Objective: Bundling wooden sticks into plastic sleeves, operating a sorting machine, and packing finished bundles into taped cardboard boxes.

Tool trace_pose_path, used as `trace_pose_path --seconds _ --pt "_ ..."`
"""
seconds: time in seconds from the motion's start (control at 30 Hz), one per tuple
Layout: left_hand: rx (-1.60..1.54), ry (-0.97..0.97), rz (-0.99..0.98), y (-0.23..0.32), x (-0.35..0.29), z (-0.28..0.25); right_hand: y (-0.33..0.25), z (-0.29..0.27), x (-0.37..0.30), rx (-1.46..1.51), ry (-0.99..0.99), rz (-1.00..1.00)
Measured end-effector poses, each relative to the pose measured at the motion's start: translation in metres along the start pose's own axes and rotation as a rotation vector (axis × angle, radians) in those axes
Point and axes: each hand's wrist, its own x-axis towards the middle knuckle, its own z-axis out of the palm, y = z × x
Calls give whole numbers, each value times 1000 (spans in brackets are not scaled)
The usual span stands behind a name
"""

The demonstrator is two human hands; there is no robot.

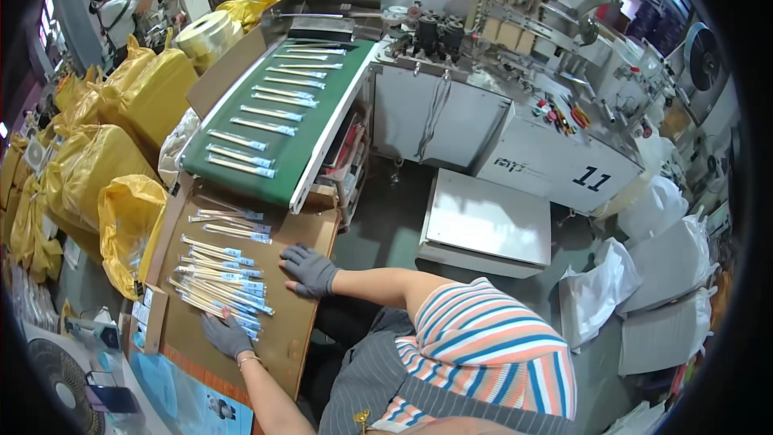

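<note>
A loose pile of wrapped disposable chopsticks (221,283), pale wood in clear sleeves with blue ends, lies on the brown cardboard table top (282,330). At the pile's near edge rests my left hand (227,333) in a grey glove, fingers stretched out against the lowest packets. My right hand (311,270), also gloved in grey, lies flat on the cardboard to the right of the pile, fingers apart and holding nothing. Beyond the table, a green conveyor belt (282,165) carries several more packets in a slanting row; a smaller cluster lies at its near end.
Stuffed yellow bags (149,97) crowd the left, with an open yellow bag (129,229) beside the table. A white box (487,217) stands on the floor to the right, below a machine bench holding pliers (580,117). Far left, a person (121,12) stands with raised arms.
</note>
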Motion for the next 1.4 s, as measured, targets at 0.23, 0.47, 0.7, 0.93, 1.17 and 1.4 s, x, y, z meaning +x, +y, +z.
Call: trace_pose_path --seconds 0.23,0.47,0.7,0.93,1.17,1.4 --pt "19 27 13 -2 -1 4 0 0 0 -28 12 -23" --pt "-30 86 54 0 -5 7 2 -2 -3 -15 -3 -20" --pt "29 93 53 -7 -2 11 1 -2 1 -28 -1 -28" --pt "7 91 48 -7 0 14 -1 -5 3 -36 -8 -23" --pt "9 106 57 -8 -3 17 -1 -7 -1 -34 -18 -24" --pt "6 43 -4 -11 -5 10 -4 -1 0 -11 -32 -21"
